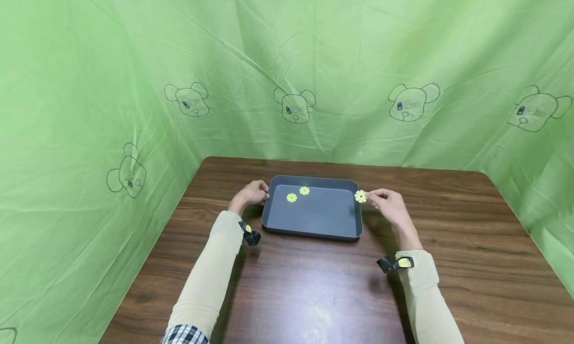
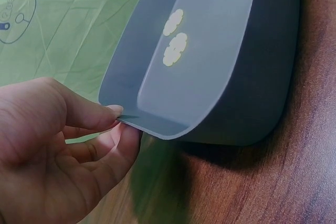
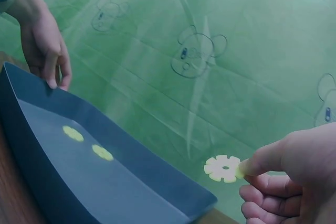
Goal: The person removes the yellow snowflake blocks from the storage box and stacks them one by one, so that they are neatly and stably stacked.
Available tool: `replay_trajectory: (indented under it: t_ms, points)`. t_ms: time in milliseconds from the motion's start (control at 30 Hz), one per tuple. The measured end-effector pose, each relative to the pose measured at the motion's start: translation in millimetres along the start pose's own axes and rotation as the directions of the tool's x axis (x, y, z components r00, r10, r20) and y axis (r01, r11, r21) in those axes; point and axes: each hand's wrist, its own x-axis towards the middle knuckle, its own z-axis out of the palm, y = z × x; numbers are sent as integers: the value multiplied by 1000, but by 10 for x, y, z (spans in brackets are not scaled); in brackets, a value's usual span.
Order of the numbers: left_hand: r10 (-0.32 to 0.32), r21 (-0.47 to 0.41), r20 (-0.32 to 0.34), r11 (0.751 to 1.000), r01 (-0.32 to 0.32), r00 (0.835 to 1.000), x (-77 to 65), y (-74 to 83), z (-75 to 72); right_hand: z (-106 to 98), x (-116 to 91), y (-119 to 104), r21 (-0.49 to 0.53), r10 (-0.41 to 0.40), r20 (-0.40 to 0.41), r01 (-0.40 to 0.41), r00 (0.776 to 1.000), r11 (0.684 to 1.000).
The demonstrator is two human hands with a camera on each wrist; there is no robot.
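Observation:
A dark grey rectangular tray [image 1: 314,219] lies on the wooden table. My left hand [image 1: 252,193] pinches the rim of its left end between thumb and fingers, plainly seen in the left wrist view. Two yellow flower-shaped pieces [image 1: 291,198] lie on the tray floor, towards the back left. Between thumb and forefinger my right hand [image 1: 391,204] holds a third yellow flower-shaped piece [image 3: 222,168], flat and notched, with a small hole in its centre. In the head view this piece overlaps the tray's right rim.
The brown table [image 1: 457,244] extends in front of the tray and to both sides. Green cloth [image 1: 350,60] printed with bear outlines hangs behind the table and along its sides. Each wrist wears a black strap with a small camera [image 1: 252,237].

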Motion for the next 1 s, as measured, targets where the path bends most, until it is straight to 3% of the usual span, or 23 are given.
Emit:
replay_trajectory:
  t_ms: [667, 1000]
  points:
    - [8, 5, 1, 1000, -8, 1000, 2, -19, 13, -513, -97, 413, -100, 69, -103, -80, 992, 992]
    - [14, 22, 5, 1000, -14, 1000, 18, -11, -11, -595, -21, 559, -169, 154, -55, -161, 987, 972]
